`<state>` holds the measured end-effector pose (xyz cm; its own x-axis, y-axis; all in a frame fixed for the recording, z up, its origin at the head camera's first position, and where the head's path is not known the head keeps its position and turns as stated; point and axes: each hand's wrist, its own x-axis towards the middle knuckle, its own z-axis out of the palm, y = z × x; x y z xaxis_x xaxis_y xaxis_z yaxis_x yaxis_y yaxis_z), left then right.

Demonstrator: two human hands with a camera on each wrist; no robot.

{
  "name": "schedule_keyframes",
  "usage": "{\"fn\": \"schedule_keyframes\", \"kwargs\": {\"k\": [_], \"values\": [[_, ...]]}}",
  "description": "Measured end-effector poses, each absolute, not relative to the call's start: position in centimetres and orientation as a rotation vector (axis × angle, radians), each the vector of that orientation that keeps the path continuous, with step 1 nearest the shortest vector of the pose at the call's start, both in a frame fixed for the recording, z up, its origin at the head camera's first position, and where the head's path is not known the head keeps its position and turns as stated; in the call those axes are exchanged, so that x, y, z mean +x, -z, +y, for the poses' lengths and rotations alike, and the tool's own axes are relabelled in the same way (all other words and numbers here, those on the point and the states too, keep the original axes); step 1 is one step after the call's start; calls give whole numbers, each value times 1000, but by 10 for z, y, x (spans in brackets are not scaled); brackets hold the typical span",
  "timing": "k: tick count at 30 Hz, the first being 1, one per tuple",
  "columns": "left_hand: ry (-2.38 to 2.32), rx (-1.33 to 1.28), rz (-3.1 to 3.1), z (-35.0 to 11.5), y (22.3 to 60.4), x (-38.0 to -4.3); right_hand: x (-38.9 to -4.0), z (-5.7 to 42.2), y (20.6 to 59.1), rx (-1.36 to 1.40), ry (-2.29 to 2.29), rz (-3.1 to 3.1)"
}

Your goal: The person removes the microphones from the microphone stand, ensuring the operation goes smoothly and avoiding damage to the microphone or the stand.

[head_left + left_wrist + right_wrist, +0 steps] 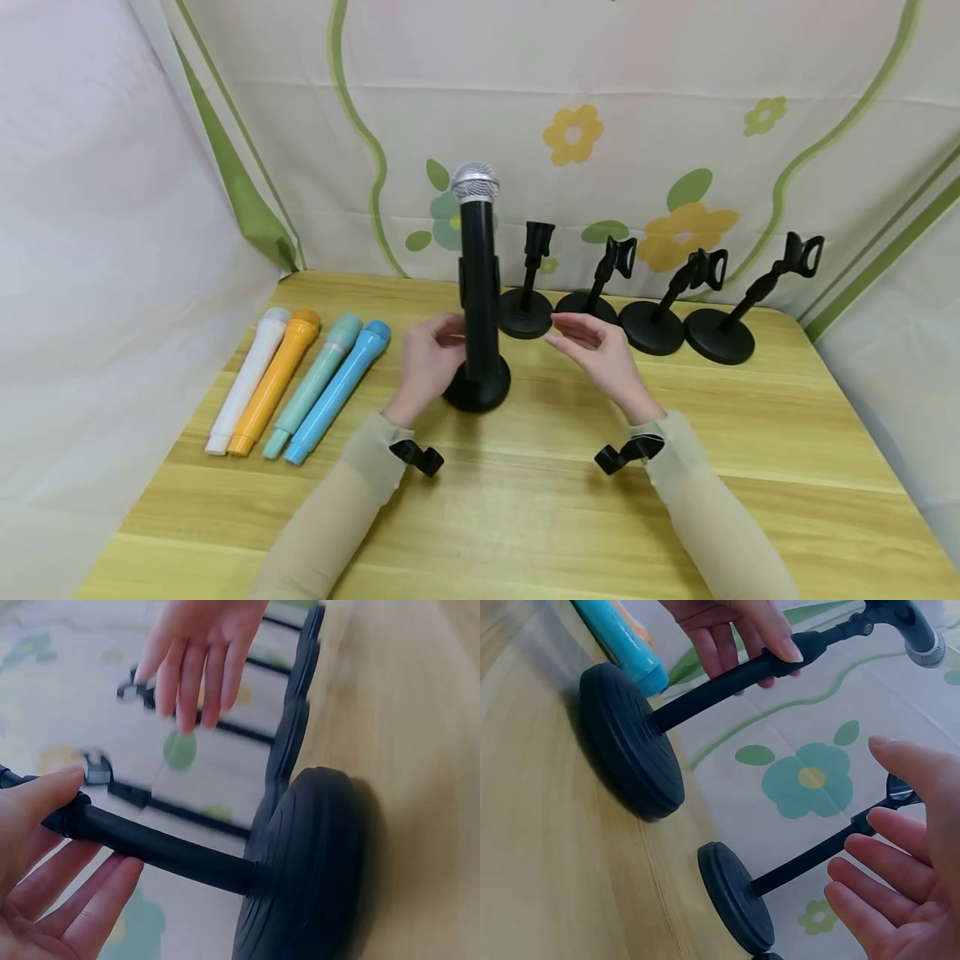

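My left hand (431, 354) holds the pole of a black desktop microphone stand (477, 393), thumb on its collar and fingers on the other side. A black microphone (480, 283) with a silver mesh head sits in the stand's clip, upright in the head view and hiding most of the pole. Whether the round base touches the table I cannot tell. To the right, my right hand (600, 354) hovers with relaxed fingers and holds nothing. In the right wrist view that right hand (907, 870) is near the pole of another stand (802, 862), apparently apart from it.
Several black stands with bare clips, among them one far-right stand (720, 335), line the table's back edge. On the left lie a white microphone (247, 383), an orange one (276, 383), a mint one (315, 383) and a blue one (339, 392). A patterned curtain (637, 100) hangs behind.
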<state>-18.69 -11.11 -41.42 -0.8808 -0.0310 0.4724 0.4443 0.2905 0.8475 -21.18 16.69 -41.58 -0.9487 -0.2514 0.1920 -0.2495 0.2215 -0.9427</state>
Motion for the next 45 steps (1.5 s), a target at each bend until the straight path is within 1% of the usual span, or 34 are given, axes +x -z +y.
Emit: {"fn": "schedule_keyframes", "kwargs": {"k": [8, 14, 16, 21, 24, 30, 34, 39, 45], "values": [[1796, -543, -2183, -75, 409, -162, -197, 183, 426, -513, 1764, 2455], [1832, -657, -2208, -60, 410, -151, -182, 190, 436, -577, 1686, 2388], [1840, -669, -2227, -56, 404, -145, -178, 191, 439, -628, 1672, 2378], [1874, -683, -2236, -49, 403, -143, -171, 188, 448, -764, 1690, 2360], [1895, -710, -2224, -49, 412, -148, -168, 186, 451, -787, 1707, 2342], [1941, -777, -2311, -61, 408, -152, -166, 180, 450, -764, 1732, 2327], [1915, -771, -2389, -77, 392, -154, -165, 177, 449, -742, 1739, 2343], [1881, -720, -2300, -95, 358, -156, -165, 174, 449, -743, 1753, 2374], [2006, -653, -2114, -97, 319, -153, -164, 169, 451, -794, 1771, 2361]]}}
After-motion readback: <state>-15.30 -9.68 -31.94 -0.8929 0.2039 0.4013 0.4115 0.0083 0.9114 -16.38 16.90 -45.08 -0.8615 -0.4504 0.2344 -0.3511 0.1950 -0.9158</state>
